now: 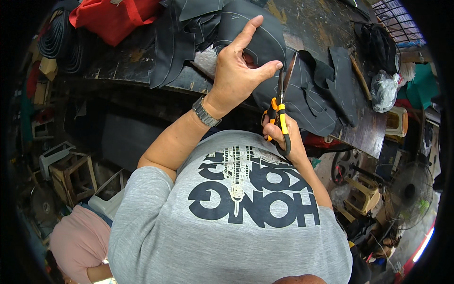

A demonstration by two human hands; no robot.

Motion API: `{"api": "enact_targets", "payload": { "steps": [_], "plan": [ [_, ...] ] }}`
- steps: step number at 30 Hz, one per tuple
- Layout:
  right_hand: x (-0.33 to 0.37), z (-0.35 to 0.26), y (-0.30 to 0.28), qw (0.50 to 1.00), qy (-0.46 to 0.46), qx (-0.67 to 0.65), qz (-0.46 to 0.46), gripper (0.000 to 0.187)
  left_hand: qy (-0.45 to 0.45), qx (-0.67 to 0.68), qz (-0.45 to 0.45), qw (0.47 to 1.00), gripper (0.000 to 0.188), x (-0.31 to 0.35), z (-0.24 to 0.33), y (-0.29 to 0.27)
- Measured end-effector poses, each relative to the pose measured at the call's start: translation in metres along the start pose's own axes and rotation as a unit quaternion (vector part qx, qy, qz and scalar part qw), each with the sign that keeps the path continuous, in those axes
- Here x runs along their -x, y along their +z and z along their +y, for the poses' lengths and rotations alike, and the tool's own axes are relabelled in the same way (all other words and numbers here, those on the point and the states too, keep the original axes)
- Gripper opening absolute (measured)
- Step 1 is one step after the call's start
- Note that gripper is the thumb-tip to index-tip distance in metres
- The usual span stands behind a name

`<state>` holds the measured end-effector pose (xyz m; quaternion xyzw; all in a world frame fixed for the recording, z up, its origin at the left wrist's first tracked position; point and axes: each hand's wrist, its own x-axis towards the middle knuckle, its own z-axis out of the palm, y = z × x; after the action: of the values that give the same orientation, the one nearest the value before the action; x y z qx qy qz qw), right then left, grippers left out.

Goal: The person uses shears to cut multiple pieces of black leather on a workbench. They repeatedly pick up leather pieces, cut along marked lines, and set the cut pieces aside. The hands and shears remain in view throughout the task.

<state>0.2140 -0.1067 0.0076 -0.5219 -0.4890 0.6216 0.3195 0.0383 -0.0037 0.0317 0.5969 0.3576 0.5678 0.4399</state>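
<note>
right hand (294, 136) partly hidden by scissors (282, 110)

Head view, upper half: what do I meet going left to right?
Rolled dark material → red fabric → left hand → scissors → wooden stick → clear plastic bag → green cloth.

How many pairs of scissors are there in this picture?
1. The scissors are in the right hand, blades open, pointing away from the person. More may be hidden under the dark sheets.
</note>
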Motion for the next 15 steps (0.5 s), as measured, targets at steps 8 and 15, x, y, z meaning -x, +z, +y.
{"api": "enact_targets", "payload": {
  "steps": [8,15],
  "plan": [
    [-0.001,0.002,0.005,0.995,0.005,-0.104,0.011,0.041,0.022,0.031,0.001,0.999,0.076,0.004,-0.007,0.003],
    [0.001,0.002,0.005,0.995,0.016,-0.089,0.03,0.031,0.049,0.042,0.018,0.998,0.078,0.003,-0.013,0.005]
  ]
}}
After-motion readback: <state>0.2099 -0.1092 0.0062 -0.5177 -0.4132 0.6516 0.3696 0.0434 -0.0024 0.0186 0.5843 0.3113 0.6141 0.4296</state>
